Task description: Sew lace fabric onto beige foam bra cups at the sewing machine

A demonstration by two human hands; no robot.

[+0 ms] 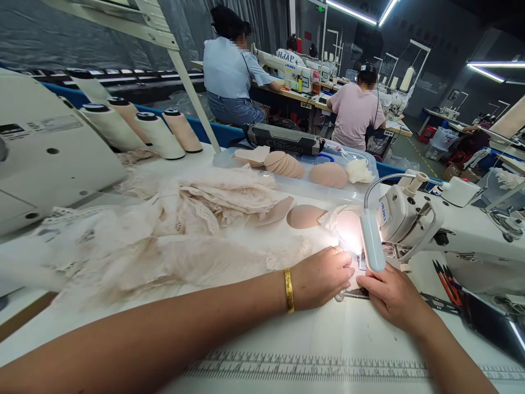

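At the presser foot of a white sewing machine (410, 219), my left hand (324, 276) is closed on a thin beige fabric piece (353, 280), its fingers bent and pressed together. My right hand (394, 295) is just to the right of the needle area, thumb and fingers closed at the edge of the same fabric; its fingertips are partly hidden by the lamp head (372, 243). Behind my hands, lace trim and a beige cup pad (348, 224) lie in the bright light. A second cup pad (305, 216) rests to its left. Sheer lace garments (164, 241) spread out left of my hands.
A clear plastic tray (287, 183) holds stacked beige pads (328, 175). Thread cones (159, 137) stand at left. Red-handled snips (447, 284) and a phone (492, 317) lie at right. A ruler strip (311, 366) runs along the front. Co-workers sit at machines beyond.
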